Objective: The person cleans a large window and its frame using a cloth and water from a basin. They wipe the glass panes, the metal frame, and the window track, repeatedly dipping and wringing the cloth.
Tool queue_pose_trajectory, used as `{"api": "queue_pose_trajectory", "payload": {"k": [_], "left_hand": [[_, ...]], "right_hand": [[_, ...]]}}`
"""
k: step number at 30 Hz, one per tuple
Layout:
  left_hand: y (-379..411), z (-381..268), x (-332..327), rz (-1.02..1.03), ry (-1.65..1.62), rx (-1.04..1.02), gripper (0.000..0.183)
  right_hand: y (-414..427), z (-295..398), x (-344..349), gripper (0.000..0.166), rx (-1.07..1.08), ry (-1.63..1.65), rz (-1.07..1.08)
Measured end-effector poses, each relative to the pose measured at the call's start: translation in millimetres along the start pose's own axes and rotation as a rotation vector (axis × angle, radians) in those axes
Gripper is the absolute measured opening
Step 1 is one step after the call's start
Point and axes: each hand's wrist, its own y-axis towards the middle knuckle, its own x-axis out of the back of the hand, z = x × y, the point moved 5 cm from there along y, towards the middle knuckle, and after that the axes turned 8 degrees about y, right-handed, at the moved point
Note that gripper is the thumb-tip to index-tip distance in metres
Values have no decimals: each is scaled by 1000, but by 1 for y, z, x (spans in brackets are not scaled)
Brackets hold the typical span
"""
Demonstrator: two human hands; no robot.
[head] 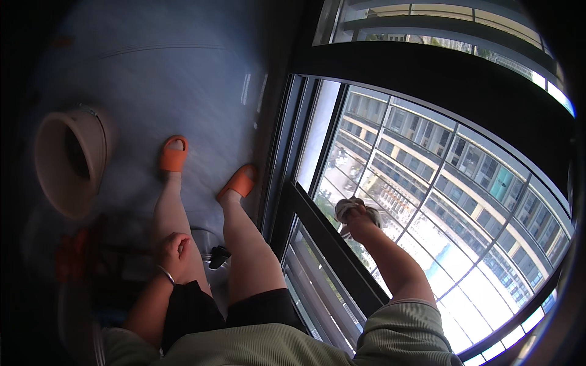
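My right hand [358,220] grips a crumpled grey-and-white cloth [344,211] and reaches out at the window, over the inner edge of its dark frame [336,238]. Whether the cloth touches glass I cannot tell. Fingers curled in, my left hand [175,249] hangs by my left leg, with a silver bracelet [166,274] around the wrist. No object shows in it.
A beige plastic bucket [98,137] stands on the grey floor [151,82] at left. Orange slippers [173,158] are on my feet. Metal bars [375,142] cross the window. A black object [219,257] lies between my legs. Buildings [412,132] show far below outside.
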Motion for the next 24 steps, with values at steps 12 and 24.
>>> {"api": "queue_pose_trajectory", "payload": {"k": [12,24], "left_hand": [[16,8,54,320,7,-9,29],[-6,-314,106,1001,-469,129,49]], "right_hand": [[-159,44,169,66,-374,1251,-659],[-228,234,257,83,101,1976,-1243]]}}
